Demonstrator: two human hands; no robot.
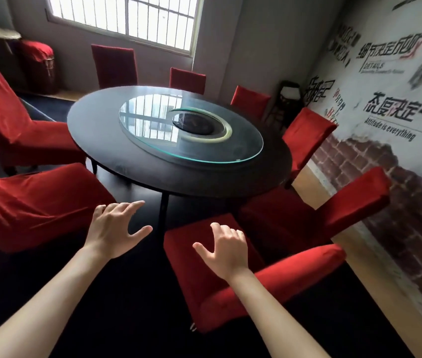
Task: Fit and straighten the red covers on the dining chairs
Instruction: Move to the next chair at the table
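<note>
Several dining chairs in red covers ring a round black table (137,171). The nearest chair (204,285) stands just below me, its seat toward the table and its back (295,270) to the right. My right hand (226,248) hovers over that seat with fingers spread, holding nothing. My left hand (115,228) is raised over the dark floor left of it, fingers spread and empty. On the left, two chairs (31,202) (3,109) wear loose, wrinkled covers.
A glass turntable (243,151) lies on the table. More covered chairs (333,210) (305,135) line the right side close to a printed wall. A red-draped basket (38,63) sits in the far left corner under a barred window.
</note>
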